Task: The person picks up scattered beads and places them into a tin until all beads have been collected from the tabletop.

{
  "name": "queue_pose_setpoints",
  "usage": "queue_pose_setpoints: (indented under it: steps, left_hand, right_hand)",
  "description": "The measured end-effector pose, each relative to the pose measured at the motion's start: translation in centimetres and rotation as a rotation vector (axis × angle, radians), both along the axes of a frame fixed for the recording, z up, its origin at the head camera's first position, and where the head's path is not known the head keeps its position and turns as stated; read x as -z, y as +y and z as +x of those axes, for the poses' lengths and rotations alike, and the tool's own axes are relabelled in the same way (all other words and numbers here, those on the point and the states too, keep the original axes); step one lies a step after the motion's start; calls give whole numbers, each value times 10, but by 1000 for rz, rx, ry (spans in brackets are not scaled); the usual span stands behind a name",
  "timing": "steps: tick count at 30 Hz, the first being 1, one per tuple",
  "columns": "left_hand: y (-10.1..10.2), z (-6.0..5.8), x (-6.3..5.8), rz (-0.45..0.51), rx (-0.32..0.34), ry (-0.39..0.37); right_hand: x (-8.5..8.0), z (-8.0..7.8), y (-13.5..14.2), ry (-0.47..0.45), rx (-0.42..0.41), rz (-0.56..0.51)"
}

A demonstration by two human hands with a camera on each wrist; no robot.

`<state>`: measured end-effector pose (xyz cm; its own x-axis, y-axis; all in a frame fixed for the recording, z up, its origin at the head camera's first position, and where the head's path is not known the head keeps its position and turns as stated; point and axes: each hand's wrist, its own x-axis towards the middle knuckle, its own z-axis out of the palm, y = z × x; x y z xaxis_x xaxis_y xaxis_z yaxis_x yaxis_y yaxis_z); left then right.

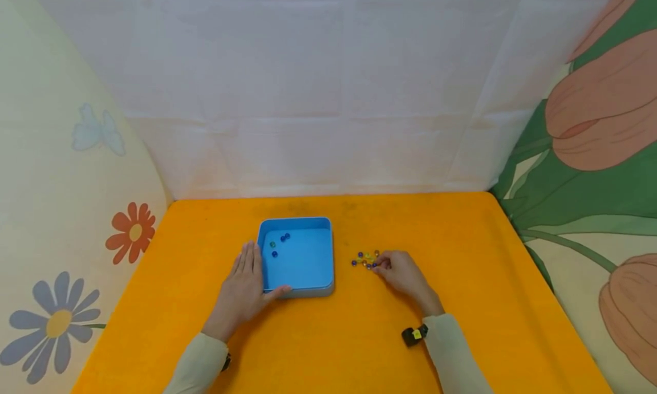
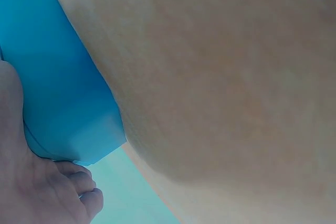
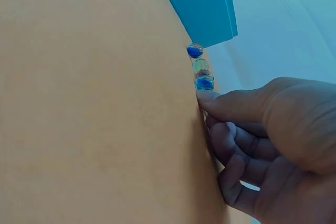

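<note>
Blue box (image 1: pixel 310 263) was touched by left hand (image 1: pixel 241 291), fingers straight together, inner marbles (image 1: pixel 274 254) shown only in head view, loose marbles (image 1: pixel 360 255) beside it touched by right hand (image 1: pixel 404 274), pinch could not be told

Head view high, forward-down — wrist views close, low, toward blue tray (image 1: pixel 303 263) all share
</note>
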<state>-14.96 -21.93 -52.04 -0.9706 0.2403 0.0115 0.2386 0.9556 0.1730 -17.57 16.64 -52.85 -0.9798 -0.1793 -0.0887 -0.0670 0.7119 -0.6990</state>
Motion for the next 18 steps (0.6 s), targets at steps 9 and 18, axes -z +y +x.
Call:
queue_pose_setpoints:
  steps: [9,18]
  left_hand:
    - [0,0,2,2,2,11]
    - [0,0,0,1,7,22]
  right_hand:
    - [-1,2,1,-11,1,-18]
    - [-5,3,2,-10,-3,-28]
